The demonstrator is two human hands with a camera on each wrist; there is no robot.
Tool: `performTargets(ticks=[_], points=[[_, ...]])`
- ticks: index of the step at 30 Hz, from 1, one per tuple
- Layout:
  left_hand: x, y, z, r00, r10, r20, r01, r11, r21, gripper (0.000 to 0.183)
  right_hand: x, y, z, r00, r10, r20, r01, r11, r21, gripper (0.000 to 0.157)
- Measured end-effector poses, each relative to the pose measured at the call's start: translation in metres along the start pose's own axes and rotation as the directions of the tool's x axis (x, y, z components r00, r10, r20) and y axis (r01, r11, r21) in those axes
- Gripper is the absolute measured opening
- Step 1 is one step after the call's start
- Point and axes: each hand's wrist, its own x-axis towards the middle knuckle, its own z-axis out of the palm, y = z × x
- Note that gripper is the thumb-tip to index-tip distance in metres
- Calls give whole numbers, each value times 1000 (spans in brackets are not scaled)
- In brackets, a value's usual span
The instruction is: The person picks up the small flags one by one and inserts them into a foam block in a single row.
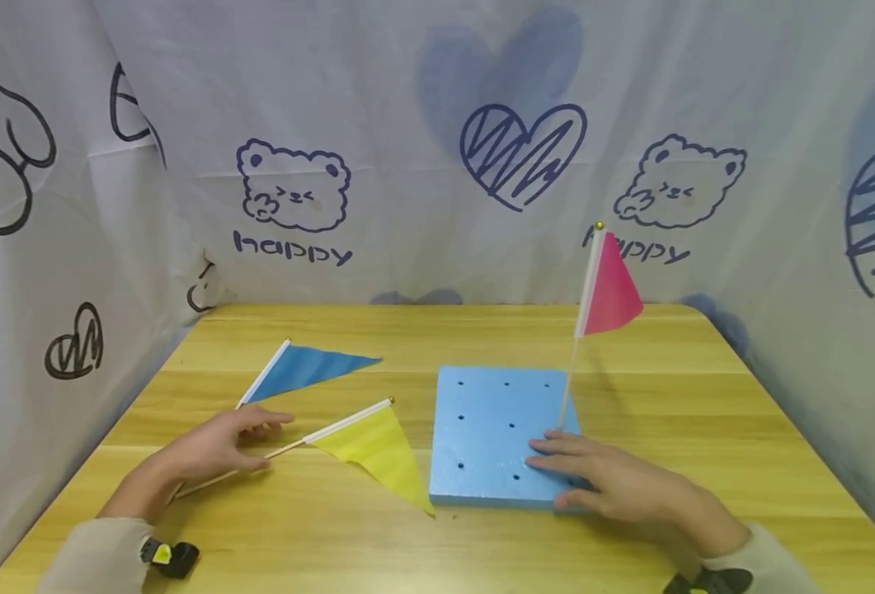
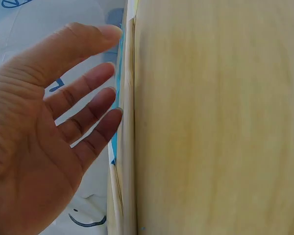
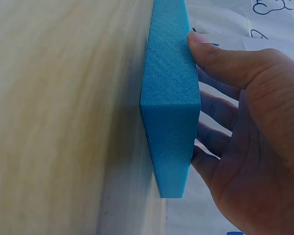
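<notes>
A light blue foam board (image 1: pixel 482 445) with several small holes in its top lies on the table. From its right side rises a pink flag (image 1: pixel 613 289) on a thin stick, nearly upright; the foot of the stick is hidden behind my right hand (image 1: pixel 618 478). The fingertips of that hand rest on the foam block (image 3: pixel 169 73), thumb at its near edge. My left hand (image 1: pixel 210 445) hovers over the sticks of a yellow flag (image 1: pixel 378 454) and a blue flag (image 1: pixel 311 371), both lying on the table. Its fingers (image 2: pixel 95 100) are loosely spread and hold nothing.
The wooden table (image 1: pixel 318 544) has rounded far corners. A white curtain (image 1: pixel 407 198) with bear, heart and "happy" drawings hangs behind it and along both sides. The yellow flag's tip reaches the foam board's near left corner.
</notes>
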Motion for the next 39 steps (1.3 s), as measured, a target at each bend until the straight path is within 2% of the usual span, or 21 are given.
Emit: performTargets(ticks=[9, 16, 28, 33, 39], points=[[1, -4, -1, 994, 71, 81, -67, 996, -56, 52, 1, 0, -1, 1000, -18, -15, 18, 1000, 11, 52], [5, -4, -1, 989, 78, 124, -68, 994, -87, 52, 0, 0, -1, 1000, -6, -9, 6, 1000, 19, 51], [6, 2, -4, 990, 48, 133, -51, 999, 13, 37, 0, -1, -2, 999, 30, 13, -31, 999, 36, 52], [6, 7, -7, 990, 30, 139, -41, 996, 77, 38, 0, -1, -1, 999, 36, 17, -37, 998, 42, 52], [7, 14, -12, 994, 46, 101, -60, 988, 142, 39, 0, -1, -1, 999, 36, 6, -37, 999, 40, 52]])
